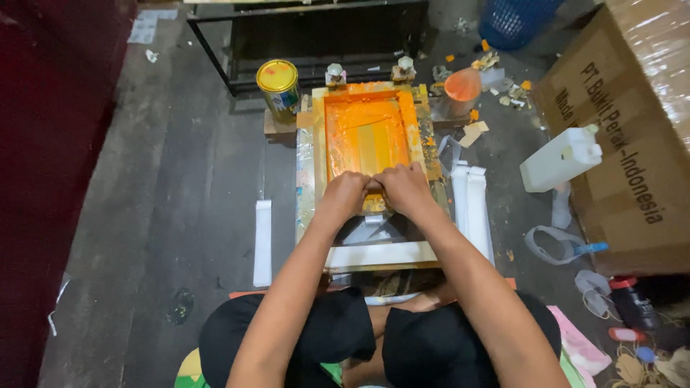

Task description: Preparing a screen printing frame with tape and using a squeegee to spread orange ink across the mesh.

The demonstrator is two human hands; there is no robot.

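Gripping a squeegee [374, 188] — left hand [343, 195], right hand [406, 188] — over orange-inked screen frame [424, 136].

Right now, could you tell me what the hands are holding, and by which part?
Both the left hand and right hand grip a squeegee by its top edge, at the near end of the orange screen frame.

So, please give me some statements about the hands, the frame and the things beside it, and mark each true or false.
1. Both hands, left hand and right hand, sit together at the near edge of the frame. True.
2. The ink in the frame is blue. False: it is orange.
3. A tin with a yellow lid stands left of the frame. True.
4. The white jug stands left of the frame. False: it is on the right, by the cardboard box.
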